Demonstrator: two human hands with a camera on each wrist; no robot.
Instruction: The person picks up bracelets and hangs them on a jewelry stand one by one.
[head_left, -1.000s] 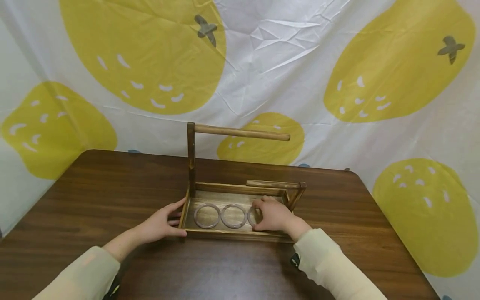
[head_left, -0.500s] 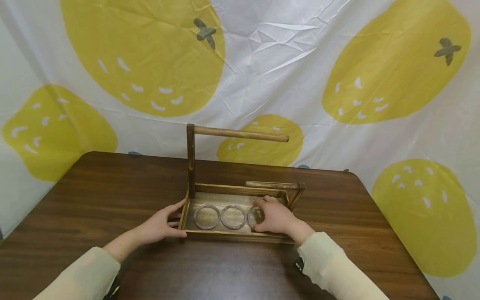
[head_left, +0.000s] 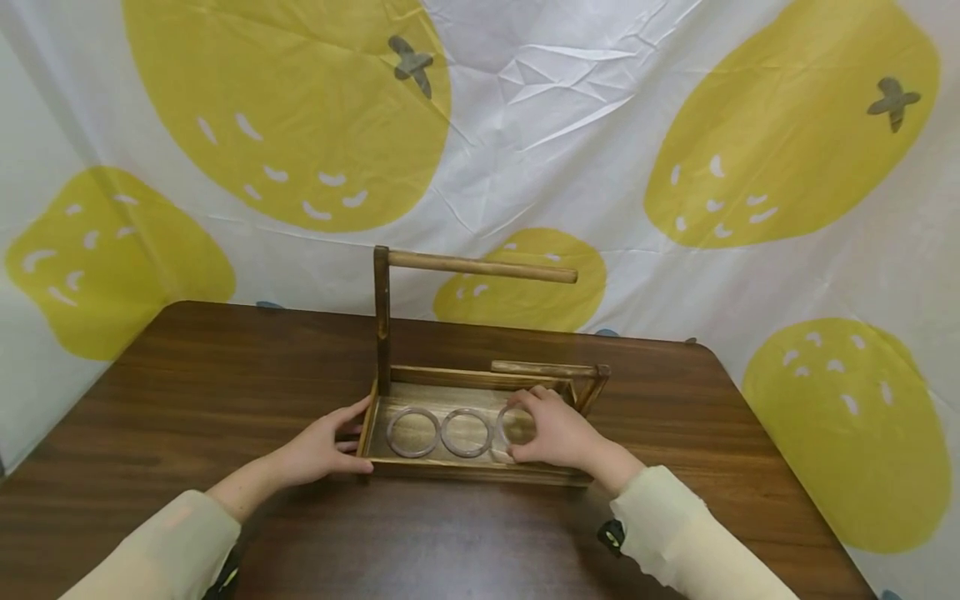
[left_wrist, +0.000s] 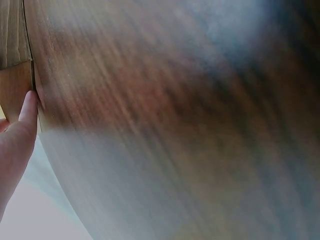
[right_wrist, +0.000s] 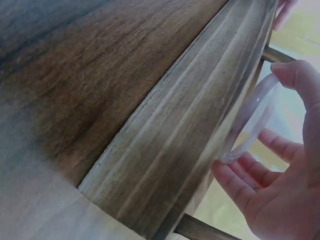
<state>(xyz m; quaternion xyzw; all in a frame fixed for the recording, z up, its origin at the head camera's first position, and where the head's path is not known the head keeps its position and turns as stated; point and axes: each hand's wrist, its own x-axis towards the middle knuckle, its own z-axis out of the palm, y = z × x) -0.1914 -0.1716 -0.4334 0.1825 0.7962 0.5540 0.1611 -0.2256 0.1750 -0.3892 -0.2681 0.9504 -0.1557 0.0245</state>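
should the pinch slacken on its smooth edge, the held ring (right_wrist: 244,111) could drop and knock the middle ring (head_left: 467,454) in the wooden tray (head_left: 480,472). it sits between thumb and fingertips of the right grip (head_left: 558,429), at the tray's right part, while the left grip (head_left: 322,446) rests spread against the tray's left end.

Yellow-fruit-print cloth (head_left: 510,167) behind brown table (head_left: 262,375)

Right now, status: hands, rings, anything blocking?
Left hand on left end of tray. Right hand pinching rightmost ring, other two rings in tray. Possible snag: short bar near right hand.
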